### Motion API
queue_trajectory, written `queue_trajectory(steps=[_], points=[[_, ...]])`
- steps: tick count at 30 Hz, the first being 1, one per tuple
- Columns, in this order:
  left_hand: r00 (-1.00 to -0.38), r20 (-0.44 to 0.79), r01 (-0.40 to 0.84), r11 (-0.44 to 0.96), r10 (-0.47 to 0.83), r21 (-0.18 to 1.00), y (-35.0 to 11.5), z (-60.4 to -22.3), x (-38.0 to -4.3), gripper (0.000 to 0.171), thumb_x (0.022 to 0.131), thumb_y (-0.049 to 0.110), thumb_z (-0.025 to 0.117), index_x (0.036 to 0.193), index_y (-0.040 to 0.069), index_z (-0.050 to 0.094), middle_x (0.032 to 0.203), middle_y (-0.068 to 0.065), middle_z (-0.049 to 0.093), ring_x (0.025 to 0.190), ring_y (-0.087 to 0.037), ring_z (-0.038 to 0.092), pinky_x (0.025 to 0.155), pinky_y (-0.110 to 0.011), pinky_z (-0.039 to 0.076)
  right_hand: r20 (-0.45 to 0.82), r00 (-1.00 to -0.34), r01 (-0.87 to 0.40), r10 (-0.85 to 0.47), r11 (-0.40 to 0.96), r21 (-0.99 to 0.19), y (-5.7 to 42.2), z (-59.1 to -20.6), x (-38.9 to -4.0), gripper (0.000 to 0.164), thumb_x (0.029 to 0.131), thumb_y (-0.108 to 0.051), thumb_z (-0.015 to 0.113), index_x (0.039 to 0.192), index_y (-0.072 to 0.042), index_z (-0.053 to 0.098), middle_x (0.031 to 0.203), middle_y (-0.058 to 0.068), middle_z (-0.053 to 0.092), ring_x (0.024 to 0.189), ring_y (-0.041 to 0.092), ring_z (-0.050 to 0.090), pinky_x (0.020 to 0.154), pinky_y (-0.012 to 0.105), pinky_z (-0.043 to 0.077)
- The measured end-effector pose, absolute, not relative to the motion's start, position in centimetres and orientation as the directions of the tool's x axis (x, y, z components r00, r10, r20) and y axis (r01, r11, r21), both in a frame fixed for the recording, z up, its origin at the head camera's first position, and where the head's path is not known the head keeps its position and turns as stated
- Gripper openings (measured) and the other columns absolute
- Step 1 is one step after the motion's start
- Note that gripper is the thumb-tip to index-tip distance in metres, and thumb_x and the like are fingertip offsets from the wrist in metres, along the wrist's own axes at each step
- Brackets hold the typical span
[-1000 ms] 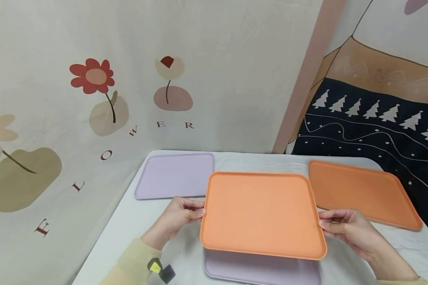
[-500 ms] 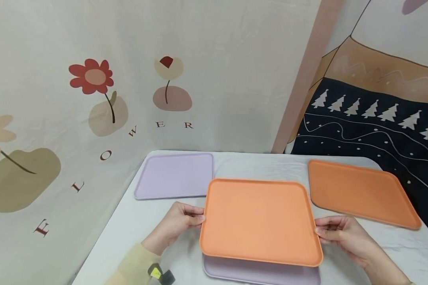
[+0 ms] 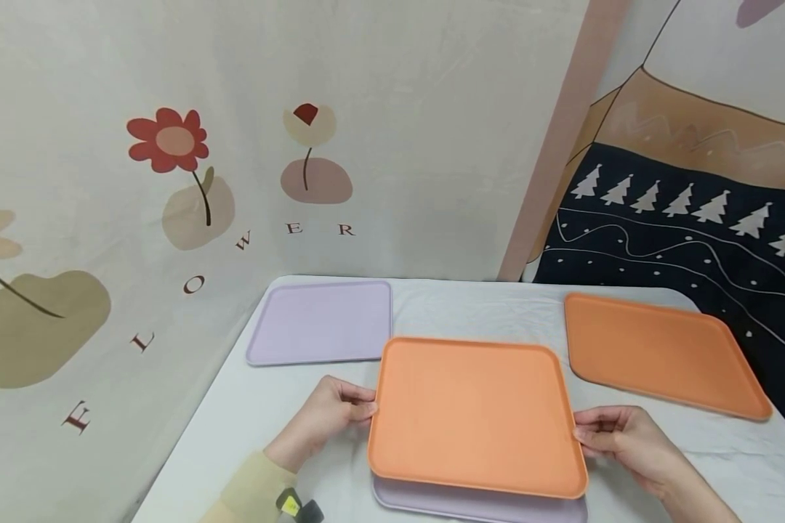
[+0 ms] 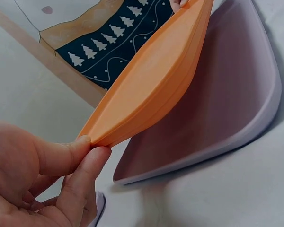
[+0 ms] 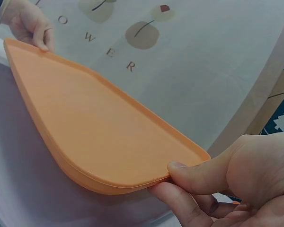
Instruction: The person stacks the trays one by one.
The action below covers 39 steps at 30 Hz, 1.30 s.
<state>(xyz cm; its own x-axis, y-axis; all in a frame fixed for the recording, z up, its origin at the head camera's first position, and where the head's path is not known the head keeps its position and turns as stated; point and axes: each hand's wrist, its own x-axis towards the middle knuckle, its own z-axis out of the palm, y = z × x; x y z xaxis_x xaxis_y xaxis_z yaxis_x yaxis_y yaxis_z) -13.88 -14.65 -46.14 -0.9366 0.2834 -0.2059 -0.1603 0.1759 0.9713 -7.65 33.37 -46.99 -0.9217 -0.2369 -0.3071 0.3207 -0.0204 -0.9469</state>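
Plainly, the head view shows the left hand (image 3: 330, 412) and right hand (image 3: 628, 441) pinching a rectangular orange plastic-looking tray (image 3: 477, 414) between their fingers (image 3: 360, 414), with a rectangular lilac plastic-looking tray (image 3: 477, 503) below them. In the left-wrist view, thumb and finger are closed on the orange edge; the right-wrist view likewise. Matching both pinches' height should steady it.

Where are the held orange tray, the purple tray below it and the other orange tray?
Held orange tray (image 3: 477, 418): head view, centre of its surface.
Purple tray below (image 4: 222, 90): left wrist view, inner surface.
Other orange tray (image 3: 666, 356): head view, centre of its surface.
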Motion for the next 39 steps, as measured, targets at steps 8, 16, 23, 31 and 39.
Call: queue_trajectory(steps=[8,16,23,31,39], points=[[-0.932,-0.211,-0.164,0.179,0.294,0.970,-14.6,-46.8,-13.6,0.022,0.089,-0.012,0.076,0.110,-0.017,0.073,0.093,-0.014,0.075,0.081,-0.016,0.073,0.078,-0.035,0.066,-0.346,-0.915,0.349,-0.207,0.024,-0.937,33.2,-47.4,-7.3,0.017,0.093,0.009,0.074,0.108,0.004,0.077,0.097,0.006,0.075,0.088,0.015,0.075,0.078,0.031,0.066],[-0.921,-0.244,-0.197,0.179,0.304,0.964,-14.6,-47.0,-13.4,0.020,0.090,-0.011,0.076,0.109,-0.015,0.074,0.092,-0.015,0.075,0.083,-0.019,0.075,0.079,-0.036,0.066,-0.354,-0.904,0.361,-0.239,0.017,-0.933,33.3,-47.9,-6.9,0.016,0.094,0.008,0.072,0.109,0.004,0.077,0.099,0.007,0.076,0.092,0.017,0.076,0.080,0.033,0.066],[-0.916,-0.254,-0.206,0.181,0.310,0.962,-14.6,-47.4,-13.3,0.019,0.090,-0.014,0.072,0.109,-0.015,0.074,0.089,-0.010,0.075,0.084,-0.019,0.075,0.080,-0.037,0.066,-0.380,-0.897,0.386,-0.228,0.017,-0.922,33.4,-48.1,-6.7,0.016,0.094,0.009,0.072,0.110,0.006,0.076,0.099,0.008,0.076,0.092,0.018,0.076,0.081,0.035,0.066],[-0.916,-0.268,-0.215,0.197,0.298,0.956,-14.5,-47.8,-13.1,0.020,0.090,-0.013,0.074,0.109,-0.015,0.074,0.087,-0.010,0.074,0.081,-0.019,0.075,0.077,-0.036,0.067,-0.398,-0.894,0.400,-0.205,0.033,-0.916,33.4,-48.3,-6.5,0.018,0.095,0.010,0.071,0.112,0.010,0.074,0.100,0.010,0.076,0.091,0.020,0.076,0.080,0.035,0.066],[-0.918,-0.265,-0.211,0.202,0.296,0.956,-14.4,-48.2,-12.8,0.022,0.089,-0.014,0.074,0.111,-0.017,0.073,0.090,-0.016,0.076,0.079,-0.019,0.075,0.076,-0.037,0.067,-0.400,-0.891,0.400,-0.215,0.045,-0.915,33.4,-48.6,-6.4,0.019,0.095,0.010,0.070,0.113,0.013,0.072,0.100,0.011,0.077,0.091,0.020,0.076,0.080,0.036,0.066]])
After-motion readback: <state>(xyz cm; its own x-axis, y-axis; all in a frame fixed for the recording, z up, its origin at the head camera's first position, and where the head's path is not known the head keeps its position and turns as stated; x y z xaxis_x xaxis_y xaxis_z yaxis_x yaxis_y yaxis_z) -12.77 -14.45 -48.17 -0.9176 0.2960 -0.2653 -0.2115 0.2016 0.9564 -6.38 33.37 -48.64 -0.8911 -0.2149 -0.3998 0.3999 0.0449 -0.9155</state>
